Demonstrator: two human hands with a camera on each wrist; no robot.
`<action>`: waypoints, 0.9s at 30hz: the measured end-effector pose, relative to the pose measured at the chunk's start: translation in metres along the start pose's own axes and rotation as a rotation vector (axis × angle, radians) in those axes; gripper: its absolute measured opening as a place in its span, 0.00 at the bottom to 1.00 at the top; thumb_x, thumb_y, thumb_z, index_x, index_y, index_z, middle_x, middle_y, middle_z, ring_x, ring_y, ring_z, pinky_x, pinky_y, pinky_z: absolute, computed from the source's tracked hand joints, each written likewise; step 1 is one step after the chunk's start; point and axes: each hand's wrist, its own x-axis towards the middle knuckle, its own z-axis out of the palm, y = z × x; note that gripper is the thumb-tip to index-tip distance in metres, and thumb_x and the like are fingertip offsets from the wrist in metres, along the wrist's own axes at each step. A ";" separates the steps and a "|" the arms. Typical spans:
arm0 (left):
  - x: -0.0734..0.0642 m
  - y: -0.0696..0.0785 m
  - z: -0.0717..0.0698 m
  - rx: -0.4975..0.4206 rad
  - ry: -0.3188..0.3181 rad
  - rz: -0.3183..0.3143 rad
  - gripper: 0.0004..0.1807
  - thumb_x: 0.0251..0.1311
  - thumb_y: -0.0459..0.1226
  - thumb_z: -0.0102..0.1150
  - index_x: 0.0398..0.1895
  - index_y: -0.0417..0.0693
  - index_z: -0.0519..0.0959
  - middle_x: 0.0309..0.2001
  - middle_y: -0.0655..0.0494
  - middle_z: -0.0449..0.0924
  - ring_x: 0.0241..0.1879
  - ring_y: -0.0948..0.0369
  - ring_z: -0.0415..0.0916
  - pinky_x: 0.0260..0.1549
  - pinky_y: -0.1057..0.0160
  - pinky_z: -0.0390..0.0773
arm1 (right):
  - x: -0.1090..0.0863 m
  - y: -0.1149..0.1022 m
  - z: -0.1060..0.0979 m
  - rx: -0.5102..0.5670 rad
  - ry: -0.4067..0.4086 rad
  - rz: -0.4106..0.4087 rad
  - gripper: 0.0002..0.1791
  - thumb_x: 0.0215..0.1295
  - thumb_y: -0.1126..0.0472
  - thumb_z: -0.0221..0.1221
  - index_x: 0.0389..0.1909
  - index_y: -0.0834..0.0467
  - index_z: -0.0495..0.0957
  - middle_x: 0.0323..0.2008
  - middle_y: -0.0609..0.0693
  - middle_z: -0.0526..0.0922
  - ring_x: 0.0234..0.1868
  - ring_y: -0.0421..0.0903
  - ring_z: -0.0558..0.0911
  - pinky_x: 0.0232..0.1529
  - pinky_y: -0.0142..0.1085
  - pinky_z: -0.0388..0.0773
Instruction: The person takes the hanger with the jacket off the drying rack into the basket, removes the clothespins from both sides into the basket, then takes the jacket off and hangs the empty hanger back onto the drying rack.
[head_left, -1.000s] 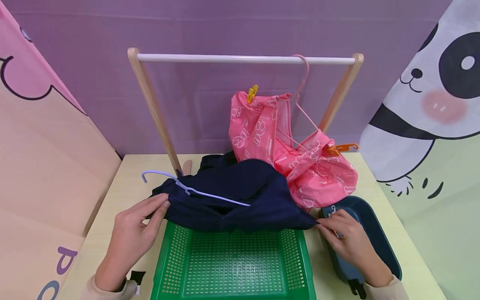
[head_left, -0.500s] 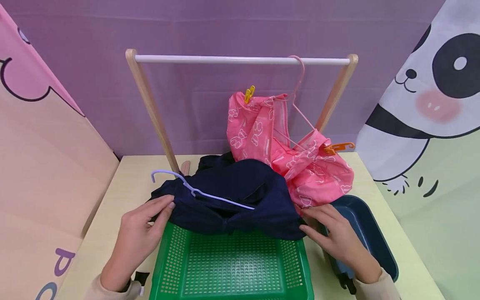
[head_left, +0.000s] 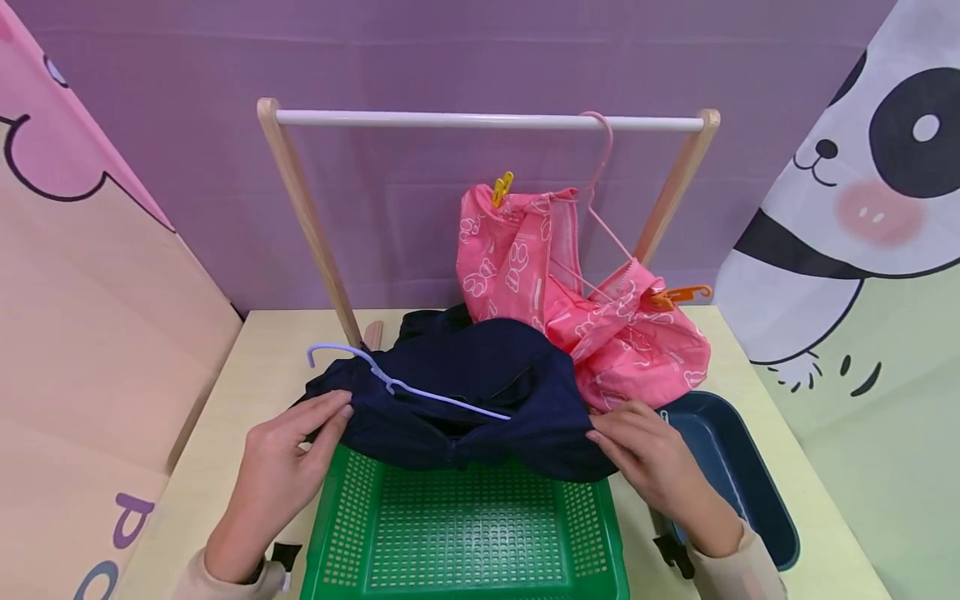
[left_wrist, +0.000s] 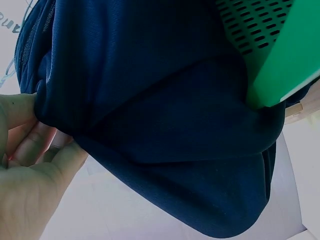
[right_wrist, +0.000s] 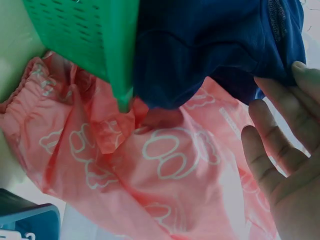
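A dark navy garment (head_left: 480, 358) lies bunched over the far end of the green basket (head_left: 322, 533). Part of a lavender hanger (head_left: 442, 400) lies in its opening, the hook sticking out to the left. My left hand (head_left: 288, 454) pinches the garment's left edge between thumb and fingers, as the left wrist view also shows. At the opposite side my right hand (head_left: 660, 462) pinches the cloth with thumb and index finger; in the right wrist view its other fingers (right_wrist: 260, 160) are off the fabric. Folds hide the hanger's lower part.
Behind stands a rack with a white rod (head_left: 450, 120) and wooden posts. A pink printed garment (head_left: 517, 258) hangs there on a pink hanger (head_left: 606, 158), with a yellow clip (head_left: 502, 189) and an orange clip (head_left: 678, 296). A dark blue tray (head_left: 750, 483) sits at right.
My right hand has moved left along the navy garment, and its right corner now droops. The lavender hanger has shifted slightly right. My left hand keeps its pinch, a little further right.
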 end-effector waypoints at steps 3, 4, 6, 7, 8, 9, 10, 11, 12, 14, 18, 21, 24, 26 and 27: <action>0.001 -0.001 0.000 0.004 -0.003 -0.004 0.17 0.47 0.18 0.70 0.43 0.34 0.87 0.42 0.46 0.87 0.40 0.48 0.86 0.38 0.81 0.76 | -0.005 0.003 -0.003 -0.012 0.021 -0.011 0.21 0.75 0.48 0.55 0.47 0.62 0.87 0.41 0.52 0.88 0.41 0.47 0.81 0.44 0.23 0.77; 0.001 -0.001 0.000 0.005 0.001 -0.012 0.17 0.47 0.18 0.70 0.43 0.34 0.87 0.42 0.46 0.87 0.40 0.48 0.86 0.38 0.81 0.75 | -0.008 0.004 -0.004 -0.018 0.029 -0.005 0.21 0.75 0.48 0.55 0.46 0.62 0.87 0.41 0.51 0.88 0.41 0.46 0.80 0.43 0.23 0.77; 0.001 -0.002 -0.001 0.006 0.008 -0.029 0.17 0.48 0.18 0.70 0.44 0.34 0.87 0.43 0.46 0.87 0.40 0.48 0.85 0.38 0.81 0.74 | -0.012 0.006 -0.006 -0.031 0.056 0.003 0.21 0.75 0.48 0.55 0.45 0.61 0.87 0.40 0.50 0.88 0.40 0.45 0.80 0.43 0.22 0.77; 0.001 -0.002 -0.001 0.006 0.013 -0.037 0.18 0.48 0.18 0.70 0.44 0.34 0.87 0.43 0.46 0.87 0.40 0.48 0.85 0.39 0.82 0.74 | -0.014 0.007 -0.006 -0.032 0.069 0.009 0.21 0.74 0.47 0.56 0.45 0.61 0.87 0.40 0.50 0.88 0.40 0.45 0.80 0.44 0.22 0.76; 0.001 -0.002 -0.002 0.003 0.017 -0.044 0.18 0.47 0.18 0.70 0.44 0.34 0.87 0.43 0.46 0.87 0.40 0.49 0.85 0.41 0.82 0.73 | -0.015 0.008 -0.006 -0.029 0.086 0.009 0.21 0.74 0.47 0.56 0.44 0.60 0.87 0.39 0.50 0.88 0.40 0.45 0.80 0.45 0.21 0.76; 0.002 -0.002 -0.002 -0.002 0.020 -0.048 0.18 0.47 0.18 0.70 0.44 0.34 0.87 0.43 0.46 0.87 0.40 0.49 0.85 0.41 0.82 0.73 | -0.016 0.008 -0.006 -0.018 0.096 0.015 0.21 0.73 0.46 0.57 0.44 0.60 0.87 0.39 0.49 0.87 0.40 0.45 0.80 0.46 0.21 0.75; 0.002 -0.003 -0.002 -0.005 0.022 -0.046 0.18 0.47 0.18 0.70 0.44 0.34 0.87 0.43 0.45 0.87 0.41 0.50 0.85 0.41 0.82 0.73 | -0.015 0.008 -0.005 -0.004 0.107 0.011 0.21 0.73 0.46 0.58 0.45 0.61 0.87 0.39 0.50 0.87 0.41 0.45 0.80 0.47 0.21 0.75; 0.002 -0.003 -0.001 -0.009 0.019 -0.043 0.18 0.47 0.18 0.70 0.44 0.34 0.87 0.43 0.45 0.87 0.41 0.50 0.85 0.41 0.81 0.73 | -0.014 0.008 -0.004 0.006 0.117 0.001 0.20 0.72 0.47 0.59 0.45 0.60 0.87 0.40 0.50 0.87 0.41 0.45 0.80 0.48 0.22 0.75; 0.002 -0.004 0.000 -0.013 0.017 -0.039 0.18 0.47 0.18 0.70 0.44 0.34 0.87 0.43 0.45 0.87 0.41 0.50 0.85 0.41 0.81 0.73 | -0.013 0.008 -0.003 0.013 0.122 -0.007 0.20 0.71 0.47 0.60 0.46 0.60 0.87 0.40 0.50 0.87 0.41 0.45 0.81 0.48 0.22 0.75; 0.003 -0.004 0.001 -0.018 0.011 -0.031 0.18 0.47 0.18 0.70 0.44 0.34 0.87 0.43 0.45 0.87 0.41 0.50 0.85 0.41 0.81 0.73 | -0.008 0.006 0.000 0.027 0.128 -0.027 0.20 0.70 0.47 0.61 0.46 0.60 0.87 0.40 0.50 0.87 0.40 0.46 0.81 0.48 0.23 0.76; 0.002 -0.004 0.003 -0.016 0.008 -0.021 0.18 0.47 0.17 0.70 0.43 0.34 0.87 0.42 0.45 0.87 0.40 0.49 0.85 0.41 0.81 0.73 | -0.002 0.004 0.003 0.014 0.123 -0.055 0.17 0.71 0.48 0.61 0.43 0.59 0.87 0.37 0.49 0.87 0.38 0.46 0.82 0.47 0.23 0.76; 0.002 -0.004 0.004 -0.013 0.006 -0.013 0.18 0.46 0.17 0.70 0.43 0.34 0.87 0.42 0.46 0.87 0.41 0.50 0.85 0.41 0.81 0.73 | -0.002 0.003 0.002 -0.001 0.117 -0.073 0.18 0.72 0.48 0.60 0.40 0.59 0.87 0.35 0.49 0.87 0.37 0.46 0.81 0.46 0.23 0.76; 0.002 -0.004 0.004 -0.009 0.003 -0.006 0.18 0.47 0.18 0.70 0.43 0.35 0.87 0.41 0.45 0.87 0.42 0.52 0.85 0.41 0.81 0.74 | -0.003 0.004 0.001 -0.031 0.119 -0.091 0.18 0.72 0.49 0.59 0.39 0.60 0.87 0.34 0.49 0.87 0.36 0.47 0.81 0.46 0.23 0.76; 0.002 -0.005 0.002 -0.009 0.007 -0.015 0.18 0.47 0.18 0.70 0.43 0.35 0.87 0.42 0.45 0.87 0.43 0.55 0.85 0.41 0.81 0.74 | -0.004 0.005 0.000 -0.056 0.129 -0.095 0.18 0.73 0.48 0.59 0.38 0.59 0.87 0.34 0.49 0.87 0.36 0.46 0.81 0.46 0.23 0.76; 0.002 -0.005 0.002 -0.009 0.012 -0.021 0.18 0.47 0.18 0.70 0.43 0.35 0.87 0.42 0.45 0.87 0.44 0.58 0.84 0.40 0.81 0.74 | -0.005 0.006 -0.001 -0.066 0.136 -0.094 0.18 0.73 0.48 0.58 0.38 0.59 0.87 0.34 0.49 0.87 0.36 0.46 0.81 0.46 0.23 0.76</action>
